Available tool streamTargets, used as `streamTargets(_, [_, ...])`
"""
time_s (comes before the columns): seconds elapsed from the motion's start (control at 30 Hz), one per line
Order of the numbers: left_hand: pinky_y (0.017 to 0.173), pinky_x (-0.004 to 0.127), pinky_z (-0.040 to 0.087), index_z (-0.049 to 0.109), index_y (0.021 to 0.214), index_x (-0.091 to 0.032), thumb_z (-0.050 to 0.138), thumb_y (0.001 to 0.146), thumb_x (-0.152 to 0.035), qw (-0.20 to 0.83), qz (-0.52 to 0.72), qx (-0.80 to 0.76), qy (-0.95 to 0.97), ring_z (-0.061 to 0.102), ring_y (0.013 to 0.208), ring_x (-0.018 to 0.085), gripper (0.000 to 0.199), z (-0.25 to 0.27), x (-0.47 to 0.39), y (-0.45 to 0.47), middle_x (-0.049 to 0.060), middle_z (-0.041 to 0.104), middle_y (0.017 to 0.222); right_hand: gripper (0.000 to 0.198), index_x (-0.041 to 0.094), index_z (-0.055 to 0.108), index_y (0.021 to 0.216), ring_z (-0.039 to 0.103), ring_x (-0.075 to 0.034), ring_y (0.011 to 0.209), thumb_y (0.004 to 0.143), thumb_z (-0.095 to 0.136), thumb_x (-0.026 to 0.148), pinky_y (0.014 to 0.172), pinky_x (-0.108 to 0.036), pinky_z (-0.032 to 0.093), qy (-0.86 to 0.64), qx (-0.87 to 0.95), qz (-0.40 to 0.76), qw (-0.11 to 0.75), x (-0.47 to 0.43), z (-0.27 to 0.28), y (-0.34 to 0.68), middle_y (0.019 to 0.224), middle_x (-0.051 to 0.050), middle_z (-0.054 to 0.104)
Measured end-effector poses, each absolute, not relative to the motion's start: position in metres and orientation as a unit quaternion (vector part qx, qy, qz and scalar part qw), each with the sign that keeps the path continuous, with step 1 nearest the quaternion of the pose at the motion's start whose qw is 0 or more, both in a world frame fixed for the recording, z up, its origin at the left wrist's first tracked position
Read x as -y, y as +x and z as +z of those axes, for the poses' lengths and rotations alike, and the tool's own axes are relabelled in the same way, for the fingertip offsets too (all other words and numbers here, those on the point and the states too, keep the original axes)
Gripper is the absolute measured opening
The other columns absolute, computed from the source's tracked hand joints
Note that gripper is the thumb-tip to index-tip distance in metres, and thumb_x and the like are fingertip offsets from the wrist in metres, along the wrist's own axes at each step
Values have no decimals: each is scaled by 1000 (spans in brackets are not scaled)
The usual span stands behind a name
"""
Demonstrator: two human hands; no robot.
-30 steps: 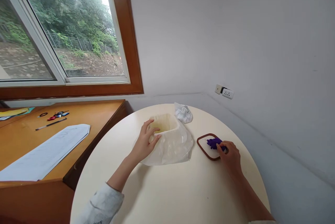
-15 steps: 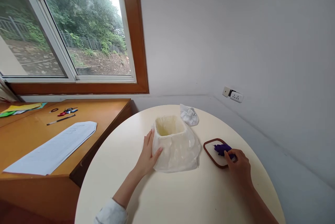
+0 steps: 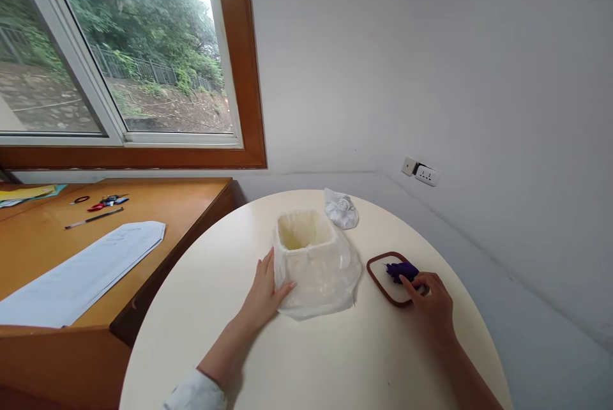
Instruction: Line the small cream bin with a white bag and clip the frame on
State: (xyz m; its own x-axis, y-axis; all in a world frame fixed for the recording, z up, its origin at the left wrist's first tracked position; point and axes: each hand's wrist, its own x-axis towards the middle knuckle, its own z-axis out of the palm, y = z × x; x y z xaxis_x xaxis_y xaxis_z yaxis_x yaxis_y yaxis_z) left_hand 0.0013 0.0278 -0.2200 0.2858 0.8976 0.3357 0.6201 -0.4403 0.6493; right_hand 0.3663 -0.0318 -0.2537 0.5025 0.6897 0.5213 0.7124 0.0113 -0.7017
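A small bin point(image 3: 306, 250) with a translucent white plastic liner over its rim stands upright on the round cream table. The liner's loose skirt spreads to the right over the tabletop. My left hand point(image 3: 266, 288) lies against the bin's left side, fingers stretched out and thumb on the liner in front. To the right, my right hand point(image 3: 431, 300) has thumb and fingers closed on a crumpled dark purple bundle point(image 3: 400, 270), whose exact kind I cannot tell. Beneath the bundle, a brown rounded-square ring point(image 3: 383, 288) lies flat; the fingers cover its right part.
Behind the bin sits a knotted white plastic bag point(image 3: 341, 209). A wooden desk point(image 3: 191, 205) at left bears white paper point(image 3: 90, 276), a pen point(image 3: 94, 218) and keys point(image 3: 111, 200). Wall sockets point(image 3: 426, 175) are at the right; a window point(image 3: 167, 65) is behind the desk.
The whole view has shifted slightly, so everything appears a little further left. Both hands keep about the same places on the bin and the purple bundle.
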Motion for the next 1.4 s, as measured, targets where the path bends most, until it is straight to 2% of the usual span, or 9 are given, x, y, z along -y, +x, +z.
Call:
streamTargets(0.07, [105, 55, 18, 14, 139, -25, 52, 81, -42, 223, 339, -489, 772, 24, 130, 31, 72, -221, -28, 2, 12, 30, 140, 35, 21, 46, 59, 52, -19, 73, 68, 62, 51, 67, -31, 39, -699, 498, -15, 513, 31, -253, 366, 76, -3, 55])
streamTargets(0.2, [103, 49, 26, 5, 140, -25, 53, 81, -40, 250, 365, -477, 759, 28, 129, 30, 78, -223, -28, 2, 12, 26, 142, 37, 21, 43, 57, 51, -18, 69, 67, 64, 50, 63, -29, 39, -689, 493, -12, 531, 30, -253, 366, 73, -2, 53])
streamTargets(0.3, [101, 47, 31, 8, 140, -25, 53, 81, -39, 275, 368, -470, 754, 35, 125, 29, 76, -225, -29, 3, 12, 33, 138, 39, 21, 39, 55, 50, -16, 66, 68, 63, 49, 61, -28, 38, -687, 487, -11, 539, 30, -253, 365, 70, -2, 51])
streamTargets(0.5, [101, 48, 31, 16, 137, -24, 53, 81, -39, 302, 373, -461, 746, 34, 126, 29, 69, -230, -31, 2, 13, 34, 137, 39, 22, 34, 55, 47, -14, 63, 73, 59, 45, 58, -27, 37, -686, 492, -1, 536, 31, -253, 363, 68, 0, 48])
streamTargets(0.73, [101, 48, 31, 17, 137, -24, 52, 82, -39, 301, 371, -458, 750, 34, 125, 29, 67, -228, -30, 3, 12, 34, 137, 37, 22, 33, 56, 44, -13, 58, 77, 54, 43, 56, -27, 36, -692, 502, -4, 519, 31, -256, 365, 66, 1, 47])
streamTargets(0.9, [101, 47, 31, 19, 136, -24, 53, 81, -39, 302, 369, -460, 749, 33, 126, 29, 66, -228, -30, 4, 12, 33, 137, 33, 21, 37, 57, 47, -15, 62, 81, 49, 40, 59, -28, 38, -692, 549, -19, 469, 33, -254, 363, 65, 0, 48])
streamTargets(1.07, [100, 48, 33, 19, 136, -25, 54, 80, -40, 305, 373, -464, 744, 34, 125, 29, 67, -227, -29, 4, 11, 34, 135, 22, 21, 54, 70, 54, -19, 74, 81, 49, 40, 68, -33, 41, -669, 649, -33, 360, 32, -252, 359, 76, -4, 58])
streamTargets(1.17, [100, 48, 33, 19, 135, -25, 54, 80, -41, 302, 374, -463, 745, 34, 125, 30, 68, -227, -29, 3, 12, 34, 135, 23, 22, 58, 77, 55, -21, 75, 79, 49, 43, 69, -35, 41, -656, 691, -44, 300, 31, -253, 357, 79, -5, 60])
streamTargets(1.4, [99, 48, 34, 15, 137, -25, 55, 79, -40, 287, 376, -454, 755, 35, 123, 30, 71, -228, -30, 2, 12, 34, 134, 24, 22, 55, 67, 55, -19, 69, 80, 48, 41, 66, -34, 40, -648, 714, -37, 261, 32, -256, 356, 71, -3, 58])
